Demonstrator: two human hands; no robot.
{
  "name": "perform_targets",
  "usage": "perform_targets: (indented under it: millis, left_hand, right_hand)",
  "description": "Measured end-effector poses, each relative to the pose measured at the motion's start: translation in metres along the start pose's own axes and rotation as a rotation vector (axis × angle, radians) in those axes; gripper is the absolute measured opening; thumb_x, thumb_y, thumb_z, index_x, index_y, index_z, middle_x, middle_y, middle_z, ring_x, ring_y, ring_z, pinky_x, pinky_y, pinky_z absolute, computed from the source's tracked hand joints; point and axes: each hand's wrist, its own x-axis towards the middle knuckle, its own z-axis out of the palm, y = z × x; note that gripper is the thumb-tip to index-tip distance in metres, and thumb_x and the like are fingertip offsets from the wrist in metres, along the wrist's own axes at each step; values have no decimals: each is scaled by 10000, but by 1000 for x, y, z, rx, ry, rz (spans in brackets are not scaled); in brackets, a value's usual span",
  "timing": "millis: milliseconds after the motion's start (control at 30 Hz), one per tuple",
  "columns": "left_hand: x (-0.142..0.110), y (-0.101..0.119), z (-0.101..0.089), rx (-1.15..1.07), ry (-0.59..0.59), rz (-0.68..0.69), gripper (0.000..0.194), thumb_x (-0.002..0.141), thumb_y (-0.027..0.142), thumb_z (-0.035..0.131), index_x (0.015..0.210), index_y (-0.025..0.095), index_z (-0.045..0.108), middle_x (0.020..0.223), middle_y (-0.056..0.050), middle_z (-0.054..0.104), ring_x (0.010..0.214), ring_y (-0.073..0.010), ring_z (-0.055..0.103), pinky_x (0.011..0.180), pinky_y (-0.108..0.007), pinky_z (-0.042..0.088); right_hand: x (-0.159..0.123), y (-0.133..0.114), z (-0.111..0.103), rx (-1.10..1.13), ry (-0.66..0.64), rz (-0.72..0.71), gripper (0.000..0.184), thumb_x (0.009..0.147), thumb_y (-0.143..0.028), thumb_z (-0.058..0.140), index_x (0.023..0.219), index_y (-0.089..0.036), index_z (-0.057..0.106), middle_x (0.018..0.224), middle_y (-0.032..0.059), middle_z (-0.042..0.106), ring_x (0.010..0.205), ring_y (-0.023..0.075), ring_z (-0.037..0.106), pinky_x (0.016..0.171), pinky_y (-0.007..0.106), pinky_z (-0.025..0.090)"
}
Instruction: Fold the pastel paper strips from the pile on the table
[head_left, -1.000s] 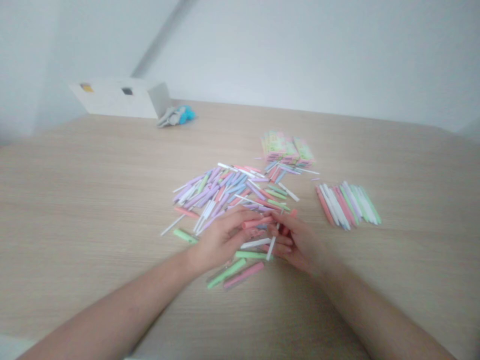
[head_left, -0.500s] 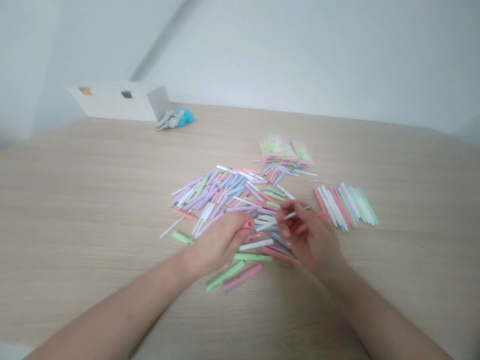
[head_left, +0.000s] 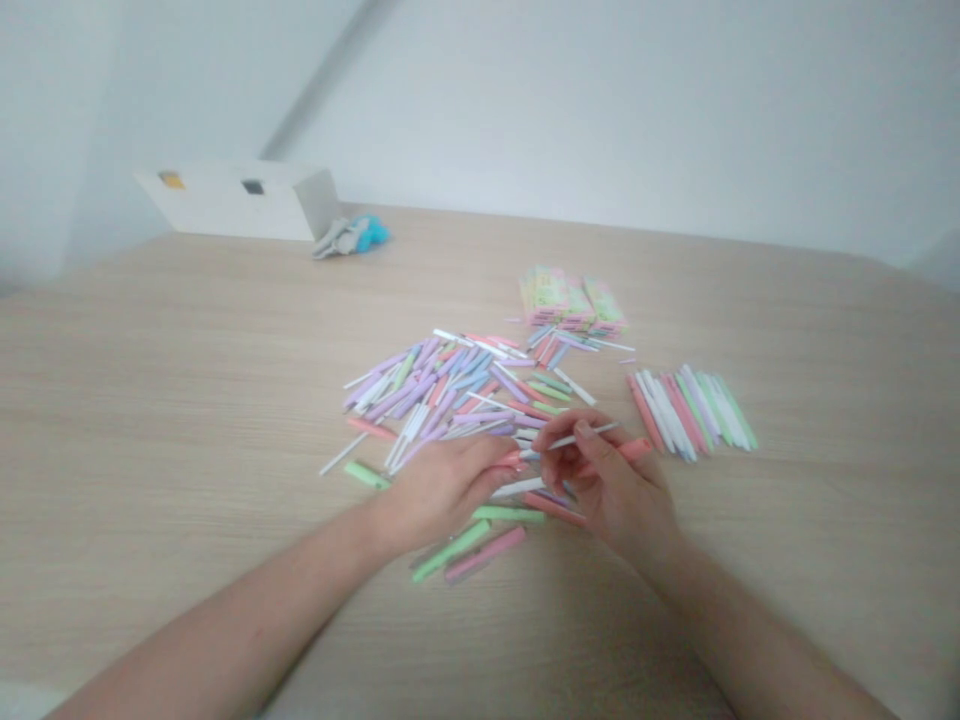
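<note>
Lot on view: a loose heap of slim pastel sticks (head_left: pixel 450 385) in lilac, white, pink and green, spread across a pale wood-grain bench (head_left: pixel 150 420). The right hand (head_left: pixel 607 490) is raised at the near right edge of the heap, its fingers (head_left: pixel 559 468) curled closed around a thin white stick (head_left: pixel 602 430). That stick's long axis runs almost crosswise to the view, one end pointing right and slightly away, the other toward the left hand. A coral stick (head_left: pixel 635 449) juts out to the right past the same hand and appears to be held along with the white one, though the fingers partly hide it. The left hand (head_left: pixel 442 490) lies palm down at the near edge of the heap, just beside the right hand, its curled fingers (head_left: pixel 487 465) meeting a pink stick end (head_left: pixel 511 460); whether they grip it, I cannot tell. Stray sticks (head_left: pixel 486 553) lie in front of both hands. To the right, a fanned row of sticks (head_left: pixel 690 412) lies side by side, well apart from the hands. Beyond the heap sits a stack of printed green-and-pink packets (head_left: pixel 572 302). At the far end of the bench are a white box with two square openings (head_left: pixel 240 205) and a grey and blue cloth bundle (head_left: pixel 350 237).
</note>
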Motion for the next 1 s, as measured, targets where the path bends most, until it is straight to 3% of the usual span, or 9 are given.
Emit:
perform_targets:
  millis: [133, 267, 367, 500, 700, 833, 1000]
  left_hand:
    - [-1, 1, 1, -27, -76, -54, 277, 960, 337, 349, 962, 188, 583, 854, -30, 644, 779, -151, 605, 680, -241, 428]
    - [-2, 1, 1, -56, -84, -78, 272, 959, 338, 353, 1006, 202, 584, 911, -30, 656, 827, -156, 614, 713, -241, 435]
    - [-1, 1, 1, -82, -44, -73, 249, 955, 338, 369, 980, 206, 579, 824, -12, 645, 784, -147, 611, 686, -230, 427]
    - [1, 2, -1, -125, -31, -102, 253, 950, 356, 379, 880, 194, 561, 721, 9, 607, 721, -134, 608, 653, -220, 421]
    - [1, 2, -2, -150, -33, -132, 234, 949, 347, 380, 888, 197, 549, 651, 30, 573, 608, -117, 587, 603, -213, 410]
    - [0, 0, 0, -114, -47, -118, 248, 953, 356, 366, 898, 197, 548, 692, 15, 587, 632, -126, 594, 579, -210, 396]
    - [-1, -1, 2, -80, -85, -131, 261, 959, 348, 343, 944, 201, 559, 700, 11, 598, 621, -125, 593, 577, -207, 391]
  right_hand:
    - [1, 13, 0, 13, -52, 183, 241, 854, -414, 558, 871, -199, 666, 643, 2, 579, 585, 96, 527, 525, 207, 421]
    - [3, 19, 0, 3, -29, 218, 244, 811, -427, 615, 937, -224, 663, 581, -37, 504, 506, 63, 439, 479, 181, 371]
    - [3, 13, 1, -29, 25, 273, 317, 787, -472, 622, 1010, -247, 640, 541, -59, 427, 465, 60, 387, 434, 173, 342]
    - [5, 6, -4, -90, 61, 124, 371, 820, -524, 547, 1053, -244, 619, 600, -48, 424, 473, 67, 379, 423, 185, 350]
    - [8, 9, -15, -363, 84, -117, 214, 891, -410, 492, 907, -227, 602, 549, -53, 441, 520, 89, 436, 504, 200, 373]
    - [5, 6, -11, -543, 87, -89, 189, 888, -369, 502, 860, -212, 602, 635, -27, 538, 604, 105, 494, 574, 211, 421]
    - [3, 6, -8, -541, 50, -54, 182, 891, -358, 495, 853, -213, 598, 655, -26, 596, 628, 109, 544, 628, 230, 459]
